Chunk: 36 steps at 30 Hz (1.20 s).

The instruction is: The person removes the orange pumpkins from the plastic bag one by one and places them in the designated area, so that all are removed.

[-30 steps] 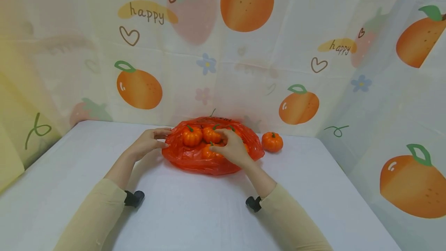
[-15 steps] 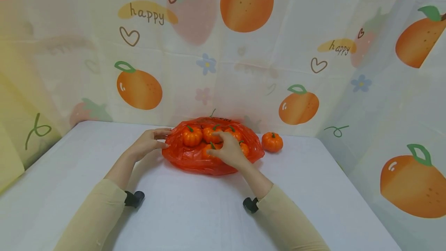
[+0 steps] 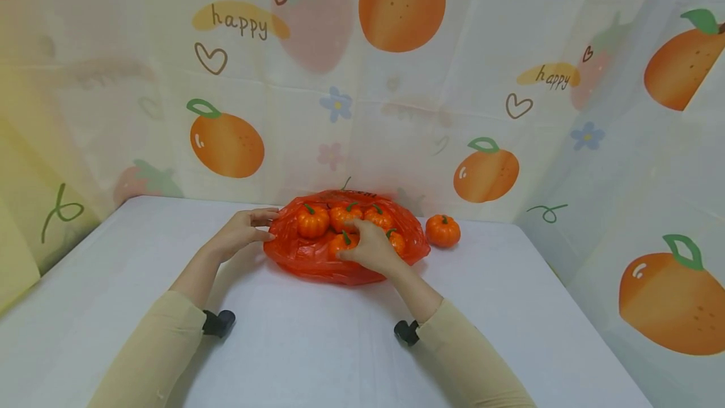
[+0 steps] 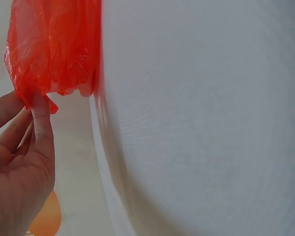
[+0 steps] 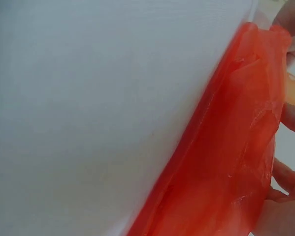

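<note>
A red plastic bag [image 3: 294, 264] stands wide open at the back of the table with several small orange pumpkins [image 3: 312, 221] in it. At its left rim is my left hand [image 3: 235, 235]; in the left wrist view, thumb and fingers of the left hand [image 4: 24, 152] pinch the gathered edge of the bag [image 4: 63, 49]. My right hand [image 3: 374, 247] is over the bag's front right part, thumb and fingers spread around the front pumpkin [image 3: 342, 243]; contact cannot be told. In the right wrist view the bag [image 5: 226, 147] partly hides the right hand [image 5: 285, 206].
One more orange pumpkin [image 3: 442, 231] sits on the white table [image 3: 317, 345], just right of the bag. A fruit-printed cloth [image 3: 396, 112] hangs behind the table and along its sides.
My right hand has moved slightly left and down toward the front pumpkin, uncovering the pumpkins at the bag's right side. The left hand has not moved.
</note>
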### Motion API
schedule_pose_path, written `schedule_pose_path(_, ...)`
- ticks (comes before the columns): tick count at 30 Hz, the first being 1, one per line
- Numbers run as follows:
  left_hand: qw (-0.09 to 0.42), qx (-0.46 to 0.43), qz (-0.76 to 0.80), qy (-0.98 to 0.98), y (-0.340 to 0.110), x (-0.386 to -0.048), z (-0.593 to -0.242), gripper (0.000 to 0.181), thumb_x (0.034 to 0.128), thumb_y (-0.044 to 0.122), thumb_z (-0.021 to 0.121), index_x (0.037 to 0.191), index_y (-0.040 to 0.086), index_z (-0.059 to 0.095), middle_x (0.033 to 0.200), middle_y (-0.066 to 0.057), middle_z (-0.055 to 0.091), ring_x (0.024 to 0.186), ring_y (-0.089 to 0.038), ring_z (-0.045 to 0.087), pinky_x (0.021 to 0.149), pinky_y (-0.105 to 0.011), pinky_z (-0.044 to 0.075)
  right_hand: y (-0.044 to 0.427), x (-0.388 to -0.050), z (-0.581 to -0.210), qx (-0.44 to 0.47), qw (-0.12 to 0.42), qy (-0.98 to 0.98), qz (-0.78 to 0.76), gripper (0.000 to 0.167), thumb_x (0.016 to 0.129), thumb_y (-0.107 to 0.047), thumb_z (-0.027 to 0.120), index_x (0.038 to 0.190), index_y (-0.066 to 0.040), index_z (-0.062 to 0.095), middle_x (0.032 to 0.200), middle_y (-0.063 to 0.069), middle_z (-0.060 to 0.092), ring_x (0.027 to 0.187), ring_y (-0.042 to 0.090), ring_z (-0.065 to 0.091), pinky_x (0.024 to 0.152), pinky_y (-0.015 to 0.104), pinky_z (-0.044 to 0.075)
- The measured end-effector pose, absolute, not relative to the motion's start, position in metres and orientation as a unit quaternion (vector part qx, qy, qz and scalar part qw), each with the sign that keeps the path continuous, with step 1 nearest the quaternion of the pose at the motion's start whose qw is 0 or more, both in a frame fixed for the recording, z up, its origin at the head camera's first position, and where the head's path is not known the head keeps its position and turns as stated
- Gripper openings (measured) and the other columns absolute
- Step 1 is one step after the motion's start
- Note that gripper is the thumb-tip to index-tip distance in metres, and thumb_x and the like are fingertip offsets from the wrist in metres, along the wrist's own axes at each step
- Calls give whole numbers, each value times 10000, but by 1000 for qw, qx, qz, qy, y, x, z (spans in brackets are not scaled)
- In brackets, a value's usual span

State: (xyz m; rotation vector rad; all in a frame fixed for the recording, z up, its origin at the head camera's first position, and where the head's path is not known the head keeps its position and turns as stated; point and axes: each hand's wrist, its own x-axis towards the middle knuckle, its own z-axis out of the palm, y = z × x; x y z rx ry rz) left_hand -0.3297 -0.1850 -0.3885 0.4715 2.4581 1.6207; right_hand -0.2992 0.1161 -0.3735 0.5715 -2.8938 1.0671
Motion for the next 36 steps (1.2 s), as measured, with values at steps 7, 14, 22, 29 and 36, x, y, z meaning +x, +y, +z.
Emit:
schedule_pose_path(7, 82, 155, 541, 823, -184, -328, -387, 530, 887, 42, 600, 1398, -55, 498, 1570, -194, 385, 1375, -415, 438, 849, -115, 508, 116, -300, -374, 182, -11, -933, 312, 667, 793, -252, 802, 1370, -33, 551, 1366, 107, 622, 1300, 303, 548, 1121, 471, 446)
schedule_pose_path(14, 82, 157, 533, 827, -184, -326, -386, 533, 889, 49, 600, 1401, -52, 496, 1579, -192, 371, 1378, -418, 440, 871, -139, 510, 116, -300, -375, 181, -18, -937, 297, 670, 784, -269, 811, 1358, -30, 560, 1337, 116, 640, 1276, 308, 562, 1101, 469, 465)
schedule_pose_path(22, 77, 157, 521, 836, -185, -330, -388, 523, 889, 56, 597, 1394, -49, 506, 1577, -189, 376, 1377, -422, 441, 906, -185, 521, 115, -300, -373, 181, -21, -942, 282, 668, 773, -262, 814, 1347, -24, 567, 1334, 128, 638, 1284, 324, 546, 1099, 481, 463)
schedule_pose_path(29, 77, 157, 521, 835, -185, -329, -388, 529, 887, 64, 603, 1396, -42, 505, 1588, -188, 356, 1378, -425, 442, 899, -173, 522, 114, -300, -372, 186, -23, -943, 275, 672, 769, -275, 813, 1343, -25, 571, 1331, 117, 638, 1269, 306, 551, 1091, 472, 471)
schedule_pose_path(36, 77, 160, 522, 834, -184, -328, -387, 527, 887, 57, 603, 1394, -49, 507, 1581, -189, 370, 1373, -423, 446, 902, -169, 515, 111, -300, -372, 192, -25, -946, 260, 669, 765, -303, 793, 1334, -32, 568, 1292, 105, 650, 1160, 260, 595, 1026, 429, 519)
